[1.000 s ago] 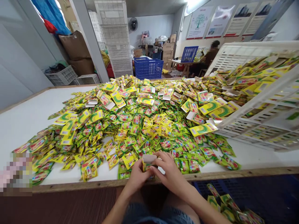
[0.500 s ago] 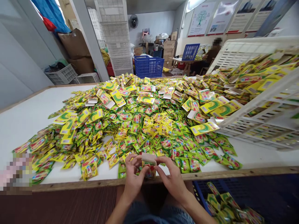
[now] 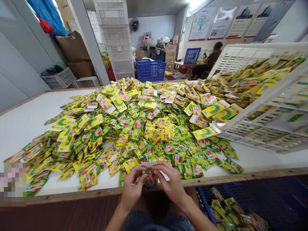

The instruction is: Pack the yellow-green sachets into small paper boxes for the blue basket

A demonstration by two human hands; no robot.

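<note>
My left hand [image 3: 131, 187] and my right hand [image 3: 169, 183] meet at the near edge of the table, both pinching a small yellow carton [image 3: 150, 176] with its pale top flap folded over. Just beyond them spreads a big heap of green and yellow sachets [image 3: 144, 128] mixed with flat yellow cartons [image 3: 207, 132] on the white table [image 3: 26, 120].
A white plastic crate [image 3: 264, 106] lies tipped on the table's right, spilling cartons. A blue crate [image 3: 231, 208] with sachets sits below at the lower right. Stacked white crates [image 3: 115, 38] and a blue basket [image 3: 152, 70] stand behind. A person [image 3: 213, 57] sits at a far table.
The carton's pale flap, standing up a second ago, now lies folded down under my fingers. Both hands stayed at the table edge.
</note>
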